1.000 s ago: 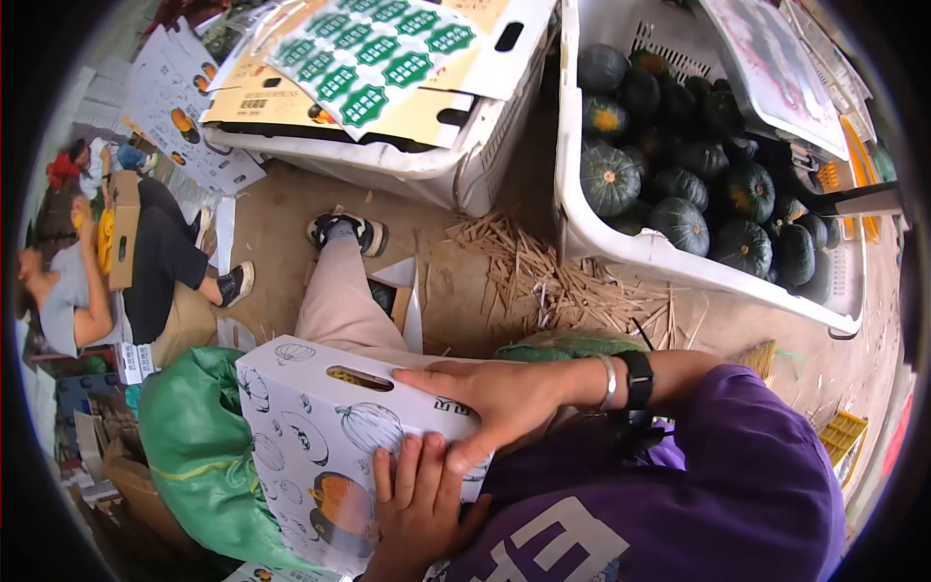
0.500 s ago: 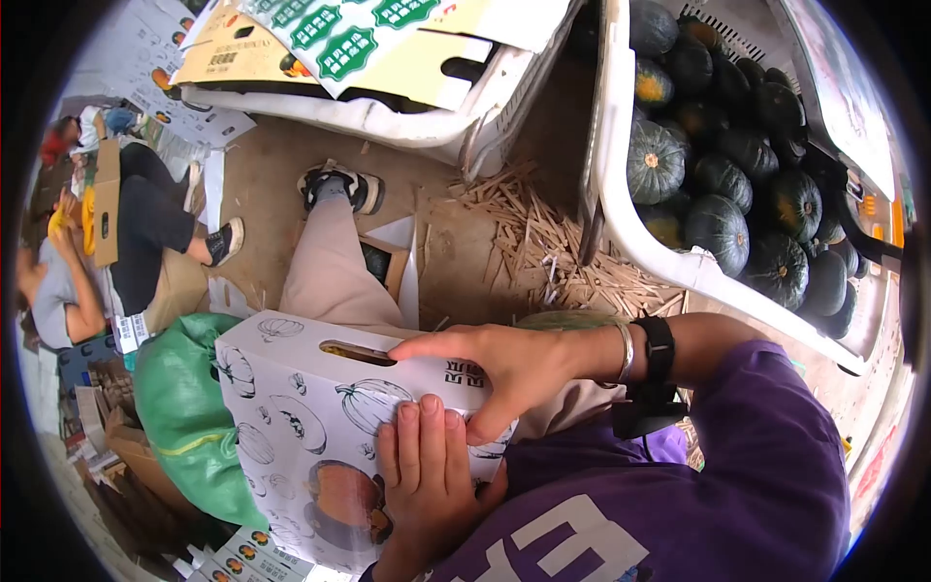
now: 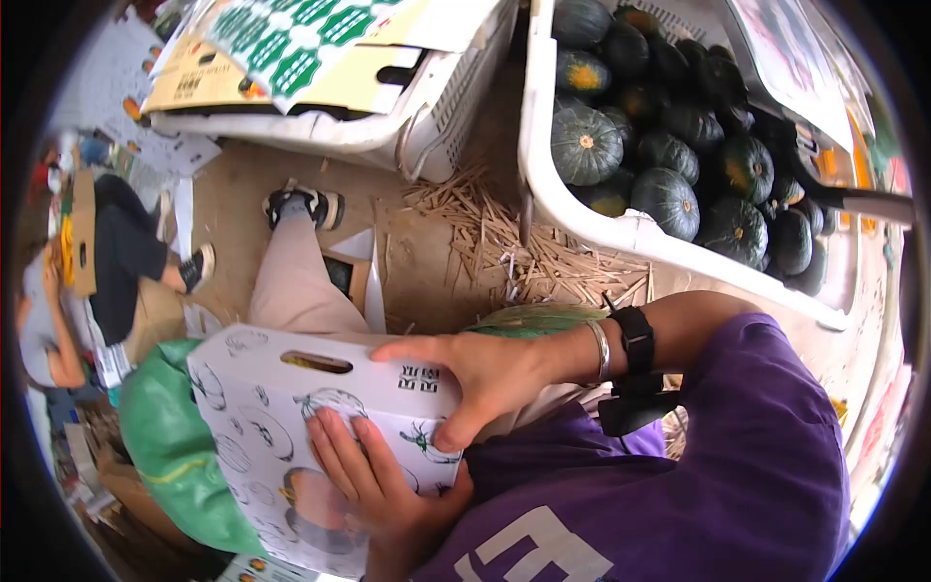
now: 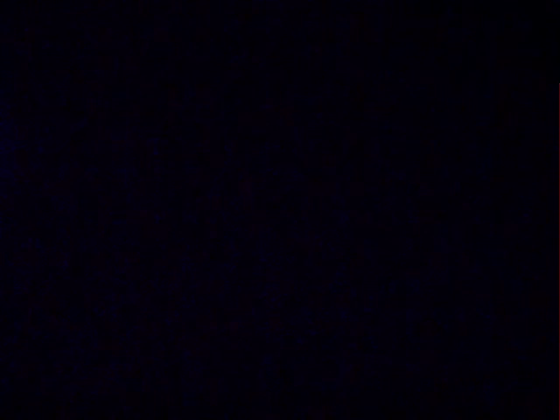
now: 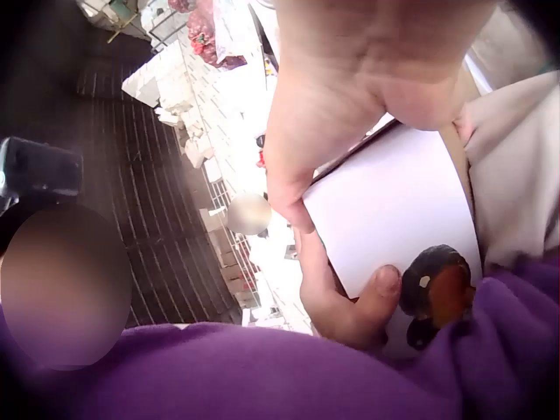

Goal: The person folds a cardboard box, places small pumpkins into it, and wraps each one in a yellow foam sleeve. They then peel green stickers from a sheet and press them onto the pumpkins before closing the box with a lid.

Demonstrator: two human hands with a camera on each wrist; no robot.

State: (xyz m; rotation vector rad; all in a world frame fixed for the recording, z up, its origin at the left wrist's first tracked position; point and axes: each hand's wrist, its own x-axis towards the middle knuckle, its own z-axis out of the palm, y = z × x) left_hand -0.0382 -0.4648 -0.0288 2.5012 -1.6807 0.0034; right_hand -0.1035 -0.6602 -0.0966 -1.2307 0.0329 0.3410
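1. Gripping the box (image 3: 228,417) by its right end, the right hand (image 3: 504,373) is spanning the slotted panel, its thumb reaching over the edge onto the printed face.
2. The left hand (image 3: 378,485) is gripping the same box from the near right side, fingers lying along the printed face and thumb pressing an adjoining side.
3. The box is lying mostly to the left of both hands, its slotted panel facing the far side; its long axis seems to be running left to right, though the near end is partly out of sight.
4. The slot (image 3: 316,363) is running along that same line, and the right hand is the nearer one, a fingertip resting just beside the slot's right end.
5. Two hands are holding one box, with one slot showing.
6. One green sack (image 3: 175,456) is sitting beside the box on the left.
7. Two white crates are standing on the far side: the left crate (image 3: 291,126) is bearing printed sheets, the right crate (image 3: 630,233) is holding roughly twenty squashes (image 3: 587,145), overlapping too much for an exact count.
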